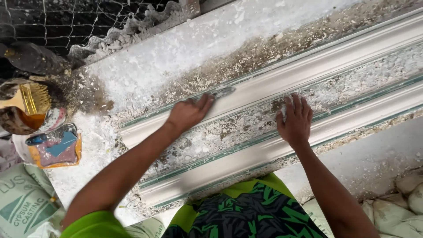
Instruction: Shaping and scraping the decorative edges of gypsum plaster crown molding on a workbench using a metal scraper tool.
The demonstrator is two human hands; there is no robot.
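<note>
Two long white plaster cornice mouldings (308, 70) lie side by side in green-edged moulds across a plaster-caked bench (176, 53). My left hand (189, 113) is closed around a small metal scraper (224, 92), whose blade rests on the near edge of the far moulding. My right hand (295, 121) lies flat, fingers spread, on the crusty strip between the two mouldings and on the top of the near moulding (246, 163).
At the far left a paintbrush (31, 99) rests on a dirty bowl, with an orange tub (55, 150) holding blue tools below it. White sacks (22, 202) lie at the lower left and lower right. Wire mesh (66, 22) hangs at the upper left.
</note>
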